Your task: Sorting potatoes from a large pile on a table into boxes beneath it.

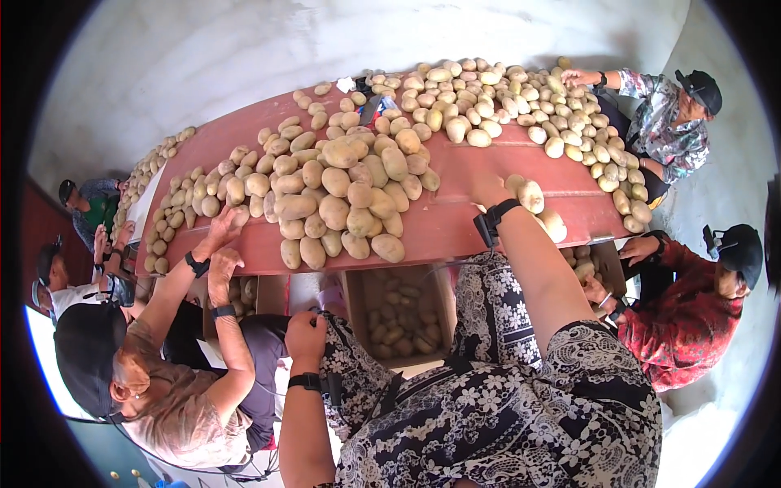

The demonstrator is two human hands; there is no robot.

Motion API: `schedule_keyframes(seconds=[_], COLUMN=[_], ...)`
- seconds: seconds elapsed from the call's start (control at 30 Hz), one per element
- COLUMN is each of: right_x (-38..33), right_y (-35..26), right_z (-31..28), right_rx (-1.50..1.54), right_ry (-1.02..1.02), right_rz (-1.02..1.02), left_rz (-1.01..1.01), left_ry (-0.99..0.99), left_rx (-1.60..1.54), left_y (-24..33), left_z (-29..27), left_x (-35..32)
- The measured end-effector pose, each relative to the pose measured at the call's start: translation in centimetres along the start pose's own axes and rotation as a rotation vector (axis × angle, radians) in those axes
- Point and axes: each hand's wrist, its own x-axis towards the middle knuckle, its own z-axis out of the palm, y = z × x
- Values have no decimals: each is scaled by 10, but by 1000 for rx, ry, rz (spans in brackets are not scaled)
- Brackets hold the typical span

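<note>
My left hand (307,337) is closed in a fist near my lap, beside the cardboard box. A small dark thing shows at its fingers, too little to name. Over the red table (435,232) my right hand (490,192) reaches forward, its fingers smeared by motion. Just right of it lie a few loose potatoes (530,197), close to the wrist. A large heap of potatoes (338,183) stands to the left of my right hand, piled up to the near edge. Below that edge, an open cardboard box (399,321) holds more potatoes.
Co-workers sit around: one at my left (175,382) with hands by the potatoes, one in red (679,317) at right, one in a patterned shirt (671,126) at far right, others at far left. More potatoes (488,93) cover the table's back. A pale wall (203,65) stands behind.
</note>
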Motion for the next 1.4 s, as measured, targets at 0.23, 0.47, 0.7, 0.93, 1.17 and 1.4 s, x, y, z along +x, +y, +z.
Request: schedule_keyframes(seconds=[0.23,0.47,0.7,0.93,1.17,1.4], right_x=[3,-19,-42,-36,-45,-19], right_y=[-52,-71,-6,33,6,-68], right_z=[0,38,8,24,-14,0], right_rx=[626,677,-78,-104,-14,1229], right_ry=[-145,2,-51,-90,-207,-171], right_rz=[-112,-89,-19,-33,-119,-100], left_rz=[-1,-17,-19,-56,-66,-68], left_ry=[-18,-36,-35,-8,-33,-38], left_rx=[18,28,32,42,27,38], left_y=[0,1,1,6,-2,-4], left_z=[-1,-2,0,-1,1,2], left_x=[1,1,2,1,3,2])
